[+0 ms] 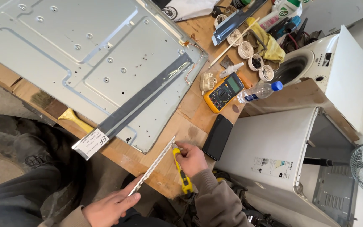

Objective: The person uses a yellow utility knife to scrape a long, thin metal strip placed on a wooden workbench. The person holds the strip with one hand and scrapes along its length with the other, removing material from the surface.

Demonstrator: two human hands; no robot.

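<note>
Left hand (112, 206), nearest the camera: fingers flattened and pinched over the near end of a long thin silver metal strip (154, 166), thumb on top. Closed on it, not a full wrap.

Strip long axis runs diagonally, near-left to far-right, from the left hand up to the right hand. The near end overhangs the edge of the brown wooden workbench (190, 113); the far end sits over the bench top, just beside the corner of the big panel.

Right hand (191, 159): curled shut around a yellow-and-black handled utility knife (181, 170), handle trailing back toward the wrist, working end at the strip's far tip. Whether the blade actually touches the strip I can't tell; the fingers hide it.

Key relation: both hands are on the same strip, one at each end. Left holds the near end, right holds the tool at the far end. The knife handle lies roughly parallel to the strip, just to its right.

Further out:
- black flat rectangular slab (217, 136), just beyond the right hand at the bench edge
- large grey sheet-metal back panel (89, 46), with a dark strip lying diagonally across it
- yellow multimeter (223, 92), clear plastic bottle with blue cap (259, 91) beside it
- white washing machine (316, 63), far right
</note>
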